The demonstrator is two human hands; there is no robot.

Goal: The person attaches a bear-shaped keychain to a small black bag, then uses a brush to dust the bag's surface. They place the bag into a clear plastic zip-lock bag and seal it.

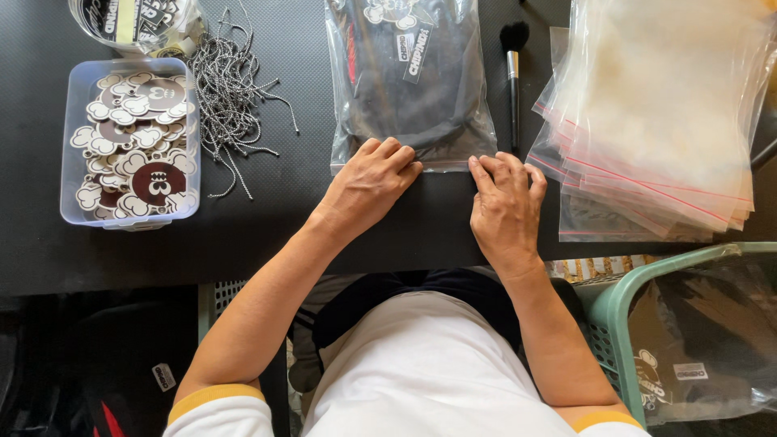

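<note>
The left hand (368, 182) and the right hand (503, 202) are laid flat on the black desk (267, 235), fingers together and pressed on the near edge of a clear bag (409, 81) holding dark cloth. Further away, a brush (513, 73) is seen beside it.

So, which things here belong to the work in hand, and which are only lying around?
In hand:
left hand and right hand, both pressing the near edge of the filled bag

Lying about:
brush
empty bags
tag box
cords
green basket
</note>
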